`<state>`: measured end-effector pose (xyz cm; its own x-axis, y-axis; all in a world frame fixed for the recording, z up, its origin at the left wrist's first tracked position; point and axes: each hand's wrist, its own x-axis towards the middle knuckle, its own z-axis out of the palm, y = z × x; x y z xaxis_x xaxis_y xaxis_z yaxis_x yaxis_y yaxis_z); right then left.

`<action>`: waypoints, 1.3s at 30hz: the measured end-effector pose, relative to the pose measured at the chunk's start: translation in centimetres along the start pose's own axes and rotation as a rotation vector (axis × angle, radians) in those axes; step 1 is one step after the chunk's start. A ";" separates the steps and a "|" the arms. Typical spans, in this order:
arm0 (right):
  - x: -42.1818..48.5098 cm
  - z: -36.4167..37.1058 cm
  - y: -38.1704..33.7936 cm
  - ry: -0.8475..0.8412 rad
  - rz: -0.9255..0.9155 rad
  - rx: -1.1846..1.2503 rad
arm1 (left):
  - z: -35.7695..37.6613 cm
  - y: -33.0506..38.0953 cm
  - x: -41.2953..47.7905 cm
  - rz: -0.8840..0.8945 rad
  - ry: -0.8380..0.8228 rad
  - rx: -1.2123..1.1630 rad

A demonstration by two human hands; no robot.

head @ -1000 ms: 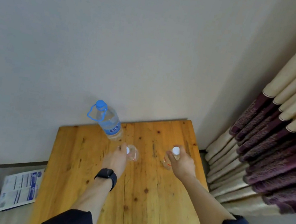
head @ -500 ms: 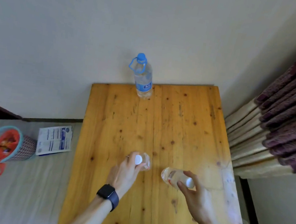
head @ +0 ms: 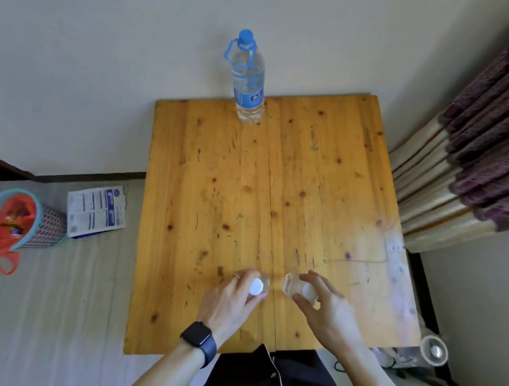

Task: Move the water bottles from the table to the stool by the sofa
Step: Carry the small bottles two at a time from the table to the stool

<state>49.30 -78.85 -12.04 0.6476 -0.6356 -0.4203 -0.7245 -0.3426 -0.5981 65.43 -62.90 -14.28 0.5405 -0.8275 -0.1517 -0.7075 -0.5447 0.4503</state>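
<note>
Two small clear bottles with white caps are seen from above over the near part of the wooden table (head: 247, 192). My left hand (head: 229, 303) grips the left bottle (head: 257, 286) round its neck. My right hand (head: 325, 306) grips the right bottle (head: 294, 286) the same way. A taller clear bottle (head: 248, 78) with a blue cap, blue strap and blue label stands upright at the table's far edge by the wall. No stool or sofa is in view.
A mesh basket (head: 19, 223) with an orange bag and a printed packet (head: 95, 210) lie on the floor left of the table. Striped curtains (head: 485, 152) hang at the right. A small fan (head: 434, 350) sits by the table's near right corner.
Both hands have drawn the two small bottles from the far part of the table toward its near edge. The view has tipped down, and the tall bottle has stayed put.
</note>
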 end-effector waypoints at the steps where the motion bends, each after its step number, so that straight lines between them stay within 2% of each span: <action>1: 0.0 0.0 0.0 0.005 0.006 -0.003 | 0.4 0.1 0.0 -0.040 -0.022 -0.058; 7: 0.1 1.2 0.3 -0.056 0.153 0.099 | 1.9 -0.3 -0.1 -0.181 -0.159 -0.388; 10: 0.3 2.5 0.0 -0.030 0.242 0.187 | 2.0 -0.5 0.9 -0.243 -0.233 -0.485; 13: 0.5 3.9 -0.1 0.073 0.303 0.278 | 2.1 -0.9 2.5 -0.234 -0.338 -0.418; 21: -2.2 4.3 0.6 0.197 0.352 0.410 | 1.8 0.7 3.8 -0.151 -0.359 -0.276; 25: -8.6 4.8 3.1 0.356 0.470 0.398 | 2.0 3.4 3.3 0.038 -0.452 -0.158; 31: -22.7 7.3 7.1 0.707 0.720 0.627 | 4.4 12.7 -1.1 0.529 -0.528 0.015; 35: -32.5 10.5 7.8 0.985 0.902 0.744 | 6.7 19.5 -8.8 0.837 -0.605 0.076; 39: -42.3 15.3 8.1 1.218 1.022 0.841 | 8.9 24.6 -20.0 1.068 -0.667 0.137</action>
<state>19.71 -44.15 -9.56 -0.7339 -0.5803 -0.3531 -0.1319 0.6317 -0.7639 33.17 -60.96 -8.06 -0.6325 -0.7482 -0.2006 -0.7111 0.4581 0.5334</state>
